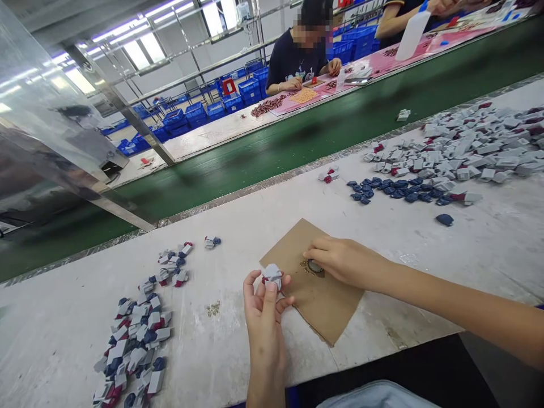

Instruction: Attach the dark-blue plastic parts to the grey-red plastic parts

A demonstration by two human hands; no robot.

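Observation:
My left hand (266,309) holds a small grey-and-red piece (272,274) between thumb and fingers, above the left edge of a brown cardboard sheet (335,311). My right hand (335,259) is over the cardboard, its fingertips closed at a small dark round object (314,266); whether they grip it or press on it is hard to tell. Tiny gold-coloured bits (304,266) lie beside those fingertips. Dark blue pieces (397,191) are spread on the table at the right, in front of a large heap of grey and red pieces (476,144).
Grey, blue and red assembled pieces (138,334) form a pile on the white table (204,351) at the left. Beyond the table runs a green conveyor belt (255,164). Across it, a person (297,59) works at another table, with blue crates (195,113) behind.

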